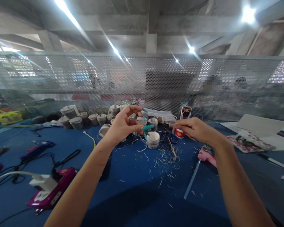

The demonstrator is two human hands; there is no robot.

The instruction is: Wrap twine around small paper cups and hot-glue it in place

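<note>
My left hand [125, 124] is closed at the fingertips on a teal piece with pointed, leaf-like parts [148, 127]. Just below and right of it, a small whitish pot [153, 140] stands upright on the table. My right hand [190, 128] has its fingers curled together beside a small red and white cup [179, 133]. Whatever those fingers hold, if anything, is too small or hidden to make out. Between the hands lie thin pale strips and a twisted bundle of fibre [172, 147].
Several grey pots [76, 122] line the back left before a perforated metal screen [123, 75]. A pink glue gun [206, 156] with a clear stick lies right. A purple power strip [61, 179] with cables sits left. A phone [186, 113] stands at the back. Scraps litter the blue table [132, 176].
</note>
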